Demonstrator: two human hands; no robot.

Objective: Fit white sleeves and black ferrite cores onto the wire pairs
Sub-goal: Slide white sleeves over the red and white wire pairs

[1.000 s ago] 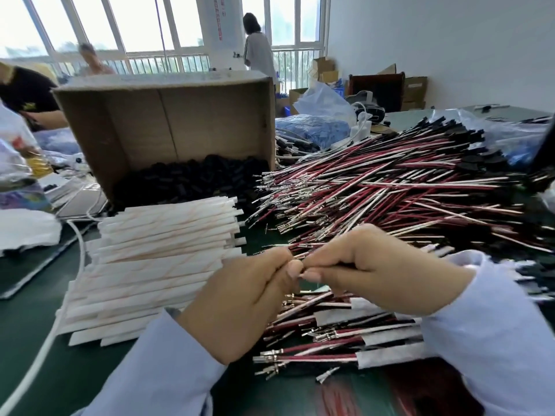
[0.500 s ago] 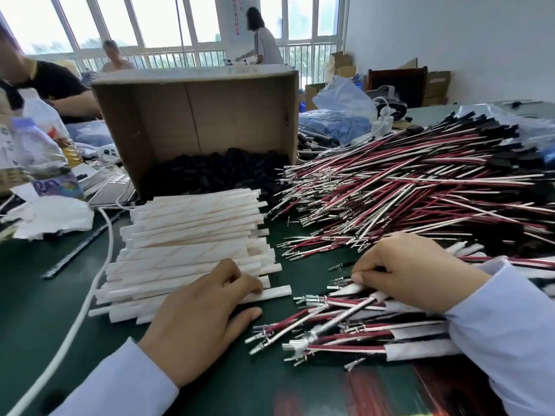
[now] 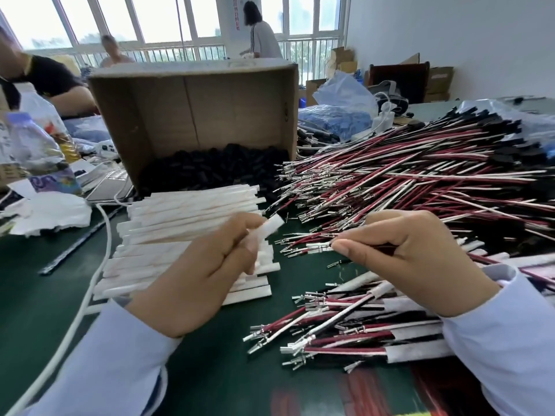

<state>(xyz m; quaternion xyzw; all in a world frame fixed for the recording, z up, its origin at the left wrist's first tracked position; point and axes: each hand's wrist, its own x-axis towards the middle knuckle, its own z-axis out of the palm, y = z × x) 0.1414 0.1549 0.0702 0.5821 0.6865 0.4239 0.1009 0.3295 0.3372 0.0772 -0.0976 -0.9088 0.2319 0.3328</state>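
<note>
My left hand [image 3: 207, 271] grips one white sleeve [image 3: 270, 228] lifted above the stack of white sleeves [image 3: 180, 232], its end pointing right. My right hand [image 3: 411, 259] pinches a red-and-white wire pair [image 3: 318, 246] near its metal terminals, which point left toward the sleeve; a gap separates the two. A big pile of bare wire pairs [image 3: 420, 181] lies behind the right hand. Sleeved pairs [image 3: 360, 334] lie in front of it. Black ferrite cores [image 3: 210, 169] fill the bottom of the tipped cardboard box [image 3: 195, 106].
A white cable [image 3: 90, 283] curves across the green table [image 3: 45, 289] at left. Plastic bottles [image 3: 33, 145] and crumpled paper [image 3: 51, 211] sit at far left. Blue bags [image 3: 333, 118] and boxes stand behind. Other people work near the windows.
My left hand has picked a sleeve off the stack and raised it. My right hand has left the sleeved pairs and taken up a fresh wire pair, bringing it toward the sleeve.
</note>
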